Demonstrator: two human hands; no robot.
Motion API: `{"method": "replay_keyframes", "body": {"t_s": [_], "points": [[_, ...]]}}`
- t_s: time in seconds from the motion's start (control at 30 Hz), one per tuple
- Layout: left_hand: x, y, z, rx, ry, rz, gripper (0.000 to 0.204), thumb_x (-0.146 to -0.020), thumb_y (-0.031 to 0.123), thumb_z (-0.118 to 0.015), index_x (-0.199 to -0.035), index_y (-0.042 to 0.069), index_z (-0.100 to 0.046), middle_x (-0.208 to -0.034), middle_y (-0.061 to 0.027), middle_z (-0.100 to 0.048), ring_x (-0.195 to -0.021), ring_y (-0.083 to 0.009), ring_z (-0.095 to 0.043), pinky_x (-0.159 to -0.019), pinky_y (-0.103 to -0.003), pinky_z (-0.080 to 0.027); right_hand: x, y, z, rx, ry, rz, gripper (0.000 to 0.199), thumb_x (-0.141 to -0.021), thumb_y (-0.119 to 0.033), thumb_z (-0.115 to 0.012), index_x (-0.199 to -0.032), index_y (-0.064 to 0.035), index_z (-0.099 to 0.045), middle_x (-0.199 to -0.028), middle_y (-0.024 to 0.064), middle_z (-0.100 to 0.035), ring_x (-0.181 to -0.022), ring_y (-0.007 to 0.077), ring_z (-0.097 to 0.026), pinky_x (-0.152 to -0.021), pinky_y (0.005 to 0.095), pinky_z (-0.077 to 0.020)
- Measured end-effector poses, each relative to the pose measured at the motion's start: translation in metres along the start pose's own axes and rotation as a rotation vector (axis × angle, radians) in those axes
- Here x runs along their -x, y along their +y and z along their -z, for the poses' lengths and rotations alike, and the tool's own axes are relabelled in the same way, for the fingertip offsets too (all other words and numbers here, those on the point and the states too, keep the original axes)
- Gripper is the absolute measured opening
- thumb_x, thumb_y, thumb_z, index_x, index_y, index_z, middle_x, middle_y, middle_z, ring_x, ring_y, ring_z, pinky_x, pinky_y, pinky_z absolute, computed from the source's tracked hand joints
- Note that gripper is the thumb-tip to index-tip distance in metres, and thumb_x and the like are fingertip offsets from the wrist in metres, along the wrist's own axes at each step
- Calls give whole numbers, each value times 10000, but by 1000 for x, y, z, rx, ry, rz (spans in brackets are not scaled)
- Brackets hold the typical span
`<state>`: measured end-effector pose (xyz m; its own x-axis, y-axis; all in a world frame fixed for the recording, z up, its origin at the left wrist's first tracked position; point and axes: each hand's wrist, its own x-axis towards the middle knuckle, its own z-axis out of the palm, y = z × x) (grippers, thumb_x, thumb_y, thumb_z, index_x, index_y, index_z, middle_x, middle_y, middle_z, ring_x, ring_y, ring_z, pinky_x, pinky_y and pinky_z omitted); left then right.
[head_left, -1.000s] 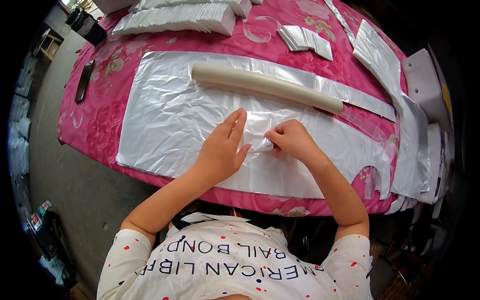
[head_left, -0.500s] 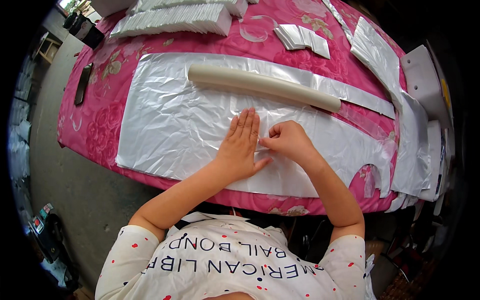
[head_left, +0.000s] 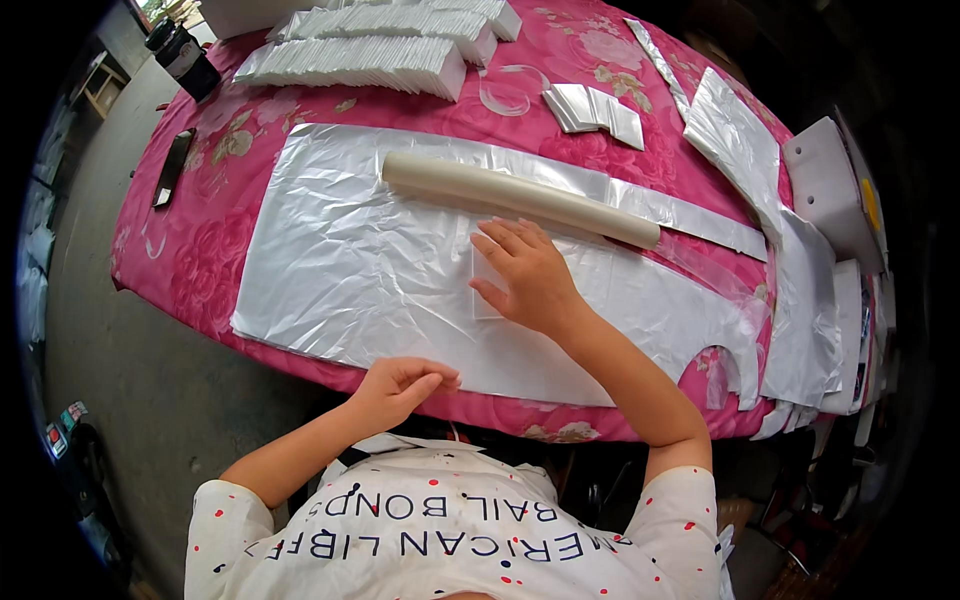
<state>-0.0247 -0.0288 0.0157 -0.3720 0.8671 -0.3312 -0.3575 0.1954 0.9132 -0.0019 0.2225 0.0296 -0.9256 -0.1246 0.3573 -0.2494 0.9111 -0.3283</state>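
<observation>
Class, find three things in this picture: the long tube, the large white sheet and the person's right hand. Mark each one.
Long tube (head_left: 520, 196): head view, middle of its length.
Large white sheet (head_left: 335, 265): head view, bare left part.
Right hand (head_left: 532, 275): head view, back of the hand.

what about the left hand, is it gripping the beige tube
No, the left hand is near the tablecloth edge, apart from the beige tube lying on the silvery sheets.

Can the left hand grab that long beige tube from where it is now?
Probably yes, with a stretch: only flat white sheets seem to lie between the left hand and the tube's left end. The right hand partly blocks the middle.
</observation>
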Motion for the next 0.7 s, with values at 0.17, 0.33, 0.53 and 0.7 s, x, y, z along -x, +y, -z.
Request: {"method": "replay_keyframes", "body": {"t_s": [0.17, 0.33, 0.53, 0.7], "points": [[57, -23, 14, 105, 95, 521, 337, -956, 202, -430, -1151, -42, -558, -1060, -170, -630, -946, -208, -626, -839, -293, -495, 2, -41, -56, -98, -96, -142, 579, -859, -359, -533, -1282, 21, -421, -1395, 257, -296, -1315, 383, -253, -1081, 477, -173], [74, -37, 18, 560, 356, 485, 283, -938, 176, -466, -1073, -42, -585, -995, -146, -641, -890, -206, -630, -777, -273, -509, 13, -132, -77, -473, -218, -85, 585, -873, -322, -519, -1332, 5, -362, -1428, 235, -243, -1351, 363, -177, -1092, 482, -120], [62, 16, 22, -667, 132, 420, 197, -795, 106, -616, -958, -5, -626, -839, -125, -656, -695, -238, -640, -594, -292, -505, 13, -136, -49, -472, -444, 142, 346, -835, -201, -564, -1134, -34, -517, -1364, 179, -357, -1353, 341, -187, -1083, 539, -99], [48, 29, 22, -933, 285, -125, 245, -717, 158, -704, -927, 48, -642, -840, -119, -655, -726, -269, -624, -623, -331, -501, 13, -64, -13, -466, -264, 61, 140, -736, -91, -673, -853, -87, -596, -976, 52, -599, -1084, 256, -507, -1040, 540, -208]]}}
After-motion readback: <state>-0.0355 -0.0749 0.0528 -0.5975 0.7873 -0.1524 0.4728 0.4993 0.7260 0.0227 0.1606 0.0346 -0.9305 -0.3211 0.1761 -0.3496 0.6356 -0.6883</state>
